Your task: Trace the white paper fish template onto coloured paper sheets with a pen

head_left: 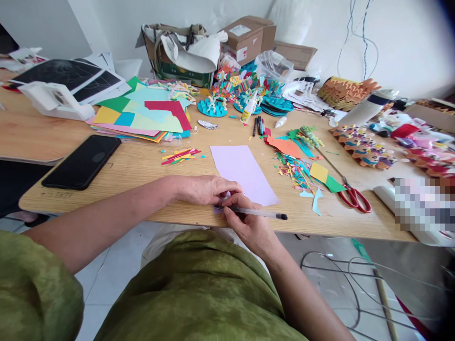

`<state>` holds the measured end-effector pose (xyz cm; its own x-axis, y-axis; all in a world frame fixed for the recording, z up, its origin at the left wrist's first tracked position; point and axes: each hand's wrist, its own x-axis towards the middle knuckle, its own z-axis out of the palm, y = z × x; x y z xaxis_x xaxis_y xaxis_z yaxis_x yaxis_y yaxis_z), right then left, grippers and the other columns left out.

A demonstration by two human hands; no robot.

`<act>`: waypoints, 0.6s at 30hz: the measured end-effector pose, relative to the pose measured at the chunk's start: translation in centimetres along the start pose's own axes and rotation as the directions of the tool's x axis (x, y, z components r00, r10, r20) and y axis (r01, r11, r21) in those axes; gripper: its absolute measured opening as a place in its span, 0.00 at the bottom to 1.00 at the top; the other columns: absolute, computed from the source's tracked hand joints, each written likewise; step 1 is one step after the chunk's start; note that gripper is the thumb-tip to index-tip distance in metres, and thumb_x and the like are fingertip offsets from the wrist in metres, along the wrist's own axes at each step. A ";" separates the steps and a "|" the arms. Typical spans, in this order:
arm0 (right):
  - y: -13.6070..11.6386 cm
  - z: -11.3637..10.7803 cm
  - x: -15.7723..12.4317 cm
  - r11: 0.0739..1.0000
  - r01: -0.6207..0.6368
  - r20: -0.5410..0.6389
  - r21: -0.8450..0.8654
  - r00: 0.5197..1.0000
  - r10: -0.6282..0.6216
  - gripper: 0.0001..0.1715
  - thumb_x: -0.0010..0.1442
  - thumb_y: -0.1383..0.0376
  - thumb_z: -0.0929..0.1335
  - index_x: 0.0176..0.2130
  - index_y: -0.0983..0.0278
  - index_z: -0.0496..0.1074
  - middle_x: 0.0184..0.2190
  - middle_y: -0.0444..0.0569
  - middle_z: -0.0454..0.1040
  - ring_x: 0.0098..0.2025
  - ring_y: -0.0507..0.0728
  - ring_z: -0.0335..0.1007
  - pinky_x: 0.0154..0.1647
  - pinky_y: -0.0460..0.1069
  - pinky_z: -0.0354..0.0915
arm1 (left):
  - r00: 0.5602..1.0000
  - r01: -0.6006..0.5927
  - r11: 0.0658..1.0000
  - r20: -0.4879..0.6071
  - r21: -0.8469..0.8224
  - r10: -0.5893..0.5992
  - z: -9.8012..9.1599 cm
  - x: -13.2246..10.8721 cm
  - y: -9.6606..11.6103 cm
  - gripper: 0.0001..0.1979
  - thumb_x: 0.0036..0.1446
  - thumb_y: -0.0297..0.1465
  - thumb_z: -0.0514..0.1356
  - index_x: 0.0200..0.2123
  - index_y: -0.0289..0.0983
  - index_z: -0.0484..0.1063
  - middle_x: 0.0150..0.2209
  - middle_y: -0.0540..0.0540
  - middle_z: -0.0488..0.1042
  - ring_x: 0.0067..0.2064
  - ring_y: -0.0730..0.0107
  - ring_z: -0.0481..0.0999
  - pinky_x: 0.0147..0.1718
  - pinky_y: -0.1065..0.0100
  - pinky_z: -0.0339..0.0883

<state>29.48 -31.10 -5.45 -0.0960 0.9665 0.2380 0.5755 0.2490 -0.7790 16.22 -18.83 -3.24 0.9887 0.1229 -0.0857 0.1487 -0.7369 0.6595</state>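
A sheet of light purple paper (246,171) lies at the table's front edge. My left hand (202,189) rests across its near end, fingers curled and holding the sheet down. Between the fingers and thumb of my right hand (253,229) is a pen (261,212) with a clear barrel and a dark end. Its tip points left, close under my left fingers; the exact contact with the paper is hidden. Both hands are almost touching. Thin colored paper strips (181,155) lie just beyond my left hand.
Red-handled scissors (355,198) and paper scraps (296,170) lie on the right. A black phone (83,161) and stacked colored paper (142,111) are on the left. Behind stand a glue bottle (249,108), markers (259,126), blue paper crafts (212,108) and a cardboard box (247,40).
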 end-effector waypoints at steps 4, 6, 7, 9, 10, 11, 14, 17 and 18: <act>0.0 0.2 0.0 1.000 -0.001 -0.005 -0.011 1.000 0.001 0.04 0.57 0.68 0.62 0.33 0.63 0.66 0.27 0.46 0.69 0.29 0.52 0.64 0.24 0.45 0.56 | 1.000 -0.001 1.000 -0.002 -0.013 0.001 0.0 0.0 0.1 0.19 0.53 0.21 0.53 0.48 0.39 0.60 0.43 0.48 0.69 0.44 0.69 0.68 0.41 0.71 0.59; 0.0 0.2 0.0 1.000 0.003 -0.008 -0.013 1.000 -0.003 0.04 0.57 0.68 0.62 0.33 0.63 0.66 0.27 0.46 0.69 0.29 0.52 0.64 0.24 0.45 0.56 | 1.000 0.001 1.000 0.004 -0.015 -0.001 0.0 0.1 0.1 0.19 0.53 0.21 0.53 0.48 0.39 0.60 0.44 0.48 0.69 0.44 0.69 0.68 0.41 0.70 0.59; -0.1 0.2 0.0 1.000 0.004 -0.010 -0.014 1.000 -0.004 0.04 0.57 0.68 0.62 0.33 0.63 0.66 0.27 0.46 0.69 0.29 0.52 0.64 0.24 0.45 0.56 | 1.000 0.002 1.000 0.005 -0.015 -0.002 0.0 0.1 0.1 0.19 0.53 0.21 0.53 0.48 0.39 0.60 0.44 0.48 0.69 0.44 0.69 0.68 0.41 0.70 0.59; -0.1 0.2 0.0 1.000 0.001 -0.008 -0.014 1.000 -0.001 0.04 0.57 0.68 0.62 0.33 0.63 0.66 0.27 0.46 0.70 0.29 0.52 0.64 0.24 0.45 0.57 | 1.000 0.005 1.000 0.010 -0.009 -0.005 0.0 0.1 0.0 0.19 0.54 0.21 0.53 0.48 0.39 0.60 0.45 0.48 0.69 0.45 0.69 0.68 0.42 0.70 0.59; -0.1 0.2 0.0 1.000 -0.002 -0.006 -0.011 1.000 0.002 0.03 0.57 0.68 0.62 0.33 0.63 0.66 0.28 0.46 0.70 0.28 0.52 0.64 0.24 0.45 0.57 | 1.000 0.004 1.000 0.012 -0.006 -0.004 0.0 0.1 -0.1 0.19 0.54 0.21 0.54 0.49 0.39 0.60 0.45 0.47 0.69 0.45 0.69 0.68 0.42 0.71 0.59; -0.1 0.1 0.0 1.000 -0.005 -0.005 -0.003 1.000 0.005 0.03 0.56 0.68 0.62 0.33 0.63 0.66 0.28 0.46 0.70 0.28 0.52 0.64 0.24 0.45 0.57 | 1.000 0.000 1.000 0.013 -0.004 0.000 0.0 0.1 -0.1 0.19 0.54 0.21 0.54 0.49 0.39 0.60 0.44 0.47 0.69 0.45 0.69 0.68 0.42 0.71 0.59; 0.0 -0.1 0.0 0.998 -0.016 -0.007 0.063 1.000 0.017 0.03 0.56 0.69 0.62 0.32 0.63 0.66 0.27 0.46 0.69 0.28 0.52 0.63 0.25 0.45 0.57 | 1.000 -0.021 1.000 0.011 0.001 0.021 0.0 0.1 -0.3 0.19 0.53 0.20 0.53 0.49 0.38 0.60 0.42 0.48 0.69 0.43 0.70 0.68 0.41 0.72 0.59; 0.0 -0.2 0.0 0.990 -0.033 -0.012 0.135 0.999 0.035 0.03 0.56 0.69 0.62 0.31 0.63 0.65 0.25 0.45 0.68 0.25 0.51 0.61 0.25 0.45 0.57 | 1.000 -0.028 1.000 0.012 0.003 0.028 -0.1 0.1 -0.2 0.20 0.52 0.18 0.53 0.48 0.38 0.61 0.39 0.49 0.69 0.41 0.71 0.69 0.39 0.72 0.60; -0.1 -0.2 0.0 0.990 -0.036 -0.012 0.136 0.999 0.038 0.03 0.55 0.69 0.62 0.31 0.63 0.65 0.25 0.44 0.67 0.25 0.50 0.60 0.24 0.45 0.57 | 1.000 -0.027 1.000 0.013 0.000 0.027 -0.1 0.1 -0.2 0.20 0.52 0.18 0.53 0.48 0.38 0.61 0.39 0.49 0.69 0.41 0.71 0.69 0.39 0.73 0.60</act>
<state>29.62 -31.11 -5.28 -0.0644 0.9745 0.2151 0.4626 0.2201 -0.8588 16.24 -18.61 -3.32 0.9925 0.0944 -0.0779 0.1223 -0.7400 0.6613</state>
